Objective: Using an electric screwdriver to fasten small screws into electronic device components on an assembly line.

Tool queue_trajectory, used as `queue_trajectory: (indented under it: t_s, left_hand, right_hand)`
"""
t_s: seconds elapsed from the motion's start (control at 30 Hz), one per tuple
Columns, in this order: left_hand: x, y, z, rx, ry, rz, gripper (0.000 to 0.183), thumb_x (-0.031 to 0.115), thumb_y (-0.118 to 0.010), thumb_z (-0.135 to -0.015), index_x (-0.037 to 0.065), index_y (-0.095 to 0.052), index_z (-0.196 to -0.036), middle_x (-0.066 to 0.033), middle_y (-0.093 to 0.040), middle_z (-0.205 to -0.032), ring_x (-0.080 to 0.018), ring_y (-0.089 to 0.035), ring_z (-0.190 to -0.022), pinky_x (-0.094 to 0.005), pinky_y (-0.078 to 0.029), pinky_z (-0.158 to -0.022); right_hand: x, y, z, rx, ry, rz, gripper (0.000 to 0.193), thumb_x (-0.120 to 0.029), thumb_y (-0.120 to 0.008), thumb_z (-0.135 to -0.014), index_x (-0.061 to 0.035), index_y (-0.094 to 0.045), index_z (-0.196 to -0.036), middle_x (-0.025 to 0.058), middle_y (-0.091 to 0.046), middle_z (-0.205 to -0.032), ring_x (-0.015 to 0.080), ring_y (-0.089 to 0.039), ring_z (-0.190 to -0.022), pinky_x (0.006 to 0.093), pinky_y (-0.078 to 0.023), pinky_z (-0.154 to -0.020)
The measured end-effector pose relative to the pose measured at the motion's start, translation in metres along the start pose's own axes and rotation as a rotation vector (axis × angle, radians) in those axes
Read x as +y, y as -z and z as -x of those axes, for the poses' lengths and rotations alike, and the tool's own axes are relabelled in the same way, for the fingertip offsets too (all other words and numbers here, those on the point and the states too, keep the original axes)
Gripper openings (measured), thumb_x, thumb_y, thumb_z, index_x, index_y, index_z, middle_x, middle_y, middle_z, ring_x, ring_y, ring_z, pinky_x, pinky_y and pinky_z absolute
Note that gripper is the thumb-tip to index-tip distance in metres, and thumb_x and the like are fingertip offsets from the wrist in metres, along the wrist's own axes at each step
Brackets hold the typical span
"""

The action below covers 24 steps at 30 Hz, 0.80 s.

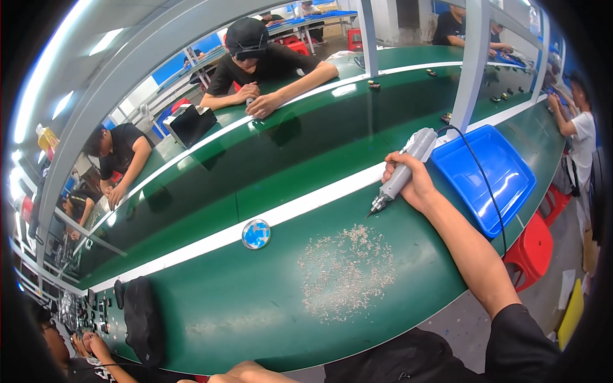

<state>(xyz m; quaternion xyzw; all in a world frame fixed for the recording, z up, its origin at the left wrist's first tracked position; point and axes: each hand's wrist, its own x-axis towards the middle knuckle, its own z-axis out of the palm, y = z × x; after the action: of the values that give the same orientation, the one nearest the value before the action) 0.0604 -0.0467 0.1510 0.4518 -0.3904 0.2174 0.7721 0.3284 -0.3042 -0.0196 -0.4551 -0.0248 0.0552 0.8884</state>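
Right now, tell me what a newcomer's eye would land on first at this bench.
First, the right hand gripping a grey electric screwdriver, tip down over the green workbench, right of centre. Below it lies a wide scatter of small screws, with a round blue-and-silver disc to their left. A bright blue tray sits at the right, beside the hand; the left hand barely shows at the bottom edge.

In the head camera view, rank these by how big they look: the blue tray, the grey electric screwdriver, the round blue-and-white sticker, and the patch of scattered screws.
Largest to smallest, as they appear:
1. Blue tray and patch of scattered screws: too similar in spread to rank.
2. Grey electric screwdriver, held in the right hand.
3. Round blue-and-white sticker.
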Motion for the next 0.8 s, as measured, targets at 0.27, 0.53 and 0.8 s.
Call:
queue_trajectory:
  t_s: [0.27,0.53,0.8]
  left_hand:
    - [0.02,-0.048,-0.003,0.219,0.32,0.05,0.01,0.002,-0.06,-0.089,0.001,-0.061,-0.079,-0.0127,-0.07,-0.079,-0.0187,-0.067,-0.065,-0.0266,-0.053,-0.054]
    - [-0.011,-0.044,-0.016,0.281,0.271,0.002,0.016,0.006,-0.056,-0.091,0.0,-0.059,-0.077,-0.0157,-0.069,-0.08,-0.0193,-0.065,-0.064,-0.0261,-0.053,-0.055]
    - [-0.023,-0.042,-0.014,0.304,0.146,-0.021,0.019,0.008,-0.054,-0.092,0.0,-0.058,-0.076,-0.0179,-0.069,-0.08,-0.0215,-0.063,-0.063,-0.0255,-0.053,-0.054]
  right_hand:
    - [-0.007,-0.009,0.006,-0.021,0.012,-0.002,0.023,-0.02,-0.061,-0.085,0.0,-0.055,-0.093,0.0078,-0.054,-0.072,0.0205,-0.058,-0.07,0.037,-0.049,-0.074]
    - [0.0,-0.001,0.0,0.007,-0.003,0.003,0.023,-0.021,-0.06,-0.085,-0.0002,-0.054,-0.094,0.0073,-0.053,-0.072,0.0206,-0.057,-0.07,0.0365,-0.049,-0.075]
    - [0.002,-0.006,0.001,0.029,0.003,-0.007,0.019,-0.021,-0.064,-0.082,-0.0035,-0.057,-0.088,0.0066,-0.052,-0.072,0.0196,-0.054,-0.069,0.0348,-0.047,-0.071]
